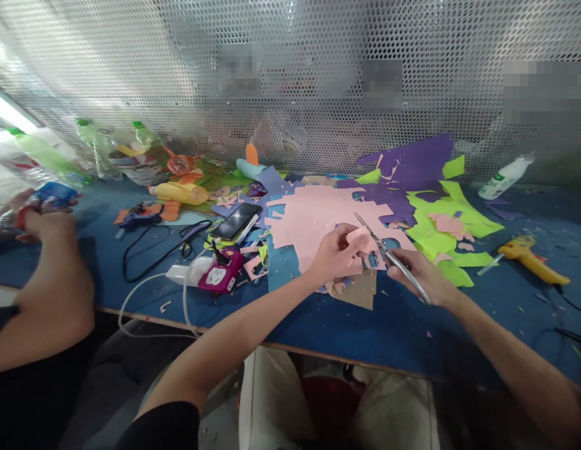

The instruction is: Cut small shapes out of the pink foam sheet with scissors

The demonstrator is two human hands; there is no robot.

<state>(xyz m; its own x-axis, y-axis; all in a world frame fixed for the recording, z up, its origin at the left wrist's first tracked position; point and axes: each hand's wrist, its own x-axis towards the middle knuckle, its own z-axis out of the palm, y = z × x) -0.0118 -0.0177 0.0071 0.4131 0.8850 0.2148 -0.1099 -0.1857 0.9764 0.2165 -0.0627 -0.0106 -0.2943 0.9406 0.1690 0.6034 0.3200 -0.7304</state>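
My left hand (334,255) pinches a small pink paper piece (360,239) between thumb and fingers, raised over the work pile. In my right hand (419,275) is a long silver cutting tool (403,272). Its narrow pointed blade lies against or just beside the right edge of that piece; whether it is a knife or scissors I cannot tell. Under both hands spreads a large pink paper sheet (313,219) with stepped, cut edges. Blue paper (283,265) and a brown cardboard piece (360,290) show beneath it.
Lime paper (463,219) and purple paper (419,159) lie right, near a yellow glue gun (534,259) and white bottle (506,177). Left are a phone (237,220), a magenta power adapter (219,272) and cables. A co-worker's hand (49,212) is far left. Perforated metal stands behind.
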